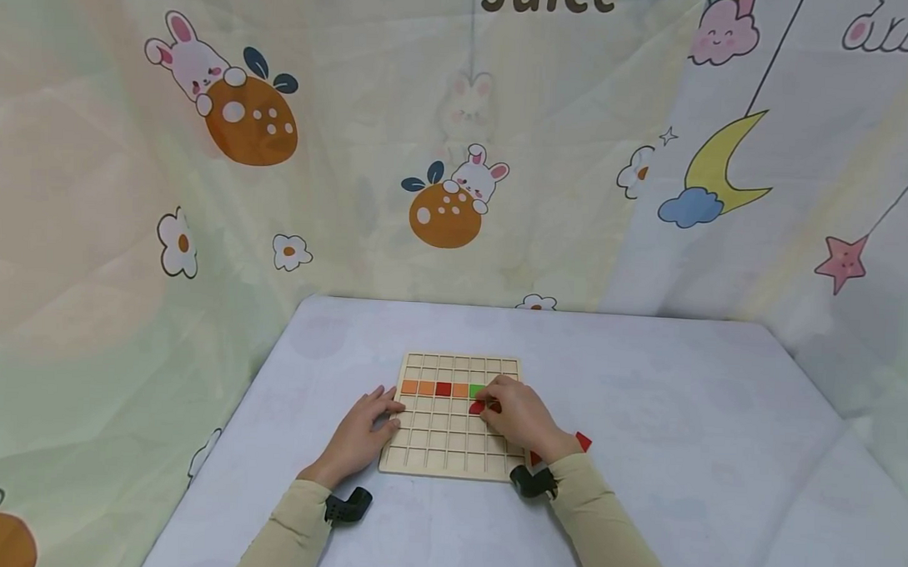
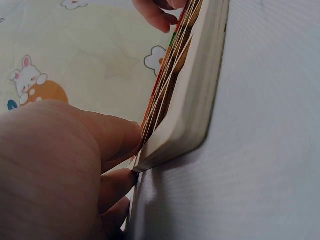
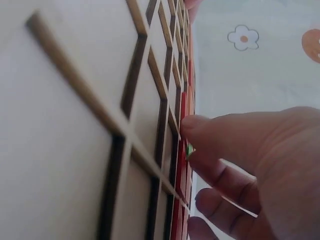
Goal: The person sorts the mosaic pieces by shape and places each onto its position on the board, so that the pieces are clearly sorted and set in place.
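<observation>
A pale wooden board [image 1: 448,450] with a raised grid lies on the table. One grid row holds square tiles: orange tiles [image 1: 418,388], a red tile [image 1: 443,389] and a green tile [image 1: 476,391]. My left hand [image 1: 357,437] rests against the board's left edge, fingertips touching it; in the left wrist view the thumb lies along the rim. Over the right part of the grid, my right hand [image 1: 520,415] pinches a red tile [image 1: 476,408] just in front of the green one. More red shows beneath that hand, partly hidden by its fingers.
Loose red pieces [image 1: 584,441] lie beside the board's right edge, partly covered by the right wrist. Each wrist wears a black camera [image 1: 349,506]. The white-covered table [image 1: 668,383] ends at a printed cloth backdrop [image 1: 351,230].
</observation>
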The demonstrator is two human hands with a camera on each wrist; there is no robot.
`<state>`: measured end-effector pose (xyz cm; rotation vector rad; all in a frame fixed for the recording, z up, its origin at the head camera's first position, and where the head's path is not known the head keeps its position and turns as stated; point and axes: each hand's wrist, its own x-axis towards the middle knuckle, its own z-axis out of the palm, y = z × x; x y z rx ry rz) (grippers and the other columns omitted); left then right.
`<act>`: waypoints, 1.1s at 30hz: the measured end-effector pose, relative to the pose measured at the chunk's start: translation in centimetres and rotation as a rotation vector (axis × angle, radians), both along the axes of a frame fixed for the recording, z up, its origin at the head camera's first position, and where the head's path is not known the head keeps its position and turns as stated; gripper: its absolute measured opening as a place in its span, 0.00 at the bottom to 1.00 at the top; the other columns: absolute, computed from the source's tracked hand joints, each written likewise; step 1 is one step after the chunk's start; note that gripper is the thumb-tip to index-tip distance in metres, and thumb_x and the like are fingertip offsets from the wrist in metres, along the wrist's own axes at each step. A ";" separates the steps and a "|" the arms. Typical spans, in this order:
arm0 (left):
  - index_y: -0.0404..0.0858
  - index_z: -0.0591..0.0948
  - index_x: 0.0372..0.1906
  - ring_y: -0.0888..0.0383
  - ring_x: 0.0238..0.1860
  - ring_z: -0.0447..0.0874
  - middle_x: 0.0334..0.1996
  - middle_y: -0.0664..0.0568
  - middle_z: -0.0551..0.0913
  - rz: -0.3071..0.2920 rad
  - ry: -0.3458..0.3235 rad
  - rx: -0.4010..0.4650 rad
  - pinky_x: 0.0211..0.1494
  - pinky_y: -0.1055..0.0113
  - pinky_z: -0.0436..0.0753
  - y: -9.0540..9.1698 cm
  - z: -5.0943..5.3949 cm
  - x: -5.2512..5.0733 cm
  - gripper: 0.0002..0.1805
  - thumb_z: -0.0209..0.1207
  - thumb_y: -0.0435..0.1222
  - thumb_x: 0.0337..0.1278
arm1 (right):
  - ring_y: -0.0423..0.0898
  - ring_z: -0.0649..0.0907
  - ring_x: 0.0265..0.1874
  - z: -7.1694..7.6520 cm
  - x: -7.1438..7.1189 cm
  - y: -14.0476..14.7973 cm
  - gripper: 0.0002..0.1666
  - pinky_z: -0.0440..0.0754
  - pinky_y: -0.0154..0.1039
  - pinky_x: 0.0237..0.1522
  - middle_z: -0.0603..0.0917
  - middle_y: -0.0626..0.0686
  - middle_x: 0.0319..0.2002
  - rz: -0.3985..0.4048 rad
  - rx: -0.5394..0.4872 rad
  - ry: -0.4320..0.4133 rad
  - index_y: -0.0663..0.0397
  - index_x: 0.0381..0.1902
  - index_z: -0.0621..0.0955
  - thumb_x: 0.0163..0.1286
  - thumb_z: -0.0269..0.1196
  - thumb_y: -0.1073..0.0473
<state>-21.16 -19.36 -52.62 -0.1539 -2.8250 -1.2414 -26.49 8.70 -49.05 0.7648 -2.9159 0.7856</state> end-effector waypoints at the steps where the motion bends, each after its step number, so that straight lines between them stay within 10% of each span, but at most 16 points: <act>1: 0.46 0.83 0.52 0.50 0.76 0.52 0.71 0.53 0.67 -0.001 -0.001 0.001 0.78 0.47 0.51 0.0 0.0 0.0 0.12 0.60 0.37 0.65 | 0.39 0.76 0.34 0.0 0.0 0.1 0.12 0.79 0.35 0.40 0.81 0.44 0.39 -0.002 -0.001 0.004 0.51 0.45 0.87 0.62 0.68 0.61; 23: 0.45 0.83 0.51 0.49 0.76 0.52 0.71 0.50 0.67 -0.016 0.010 -0.020 0.78 0.48 0.51 -0.2 0.0 -0.2 0.12 0.59 0.38 0.66 | 0.43 0.75 0.33 1.0 0.4 3.8 0.10 0.77 0.35 0.33 0.82 0.44 0.39 -0.189 0.009 -0.082 0.48 0.43 0.87 0.64 0.67 0.57; 33: 0.45 0.83 0.51 0.48 0.76 0.52 0.71 0.50 0.67 -0.010 0.002 -0.017 0.77 0.46 0.51 -0.1 -0.2 -0.3 0.11 0.60 0.38 0.65 | 0.41 0.76 0.31 0.9 1.4 6.3 0.04 0.79 0.36 0.35 0.81 0.40 0.32 -0.134 0.046 -0.138 0.45 0.30 0.87 0.59 0.68 0.62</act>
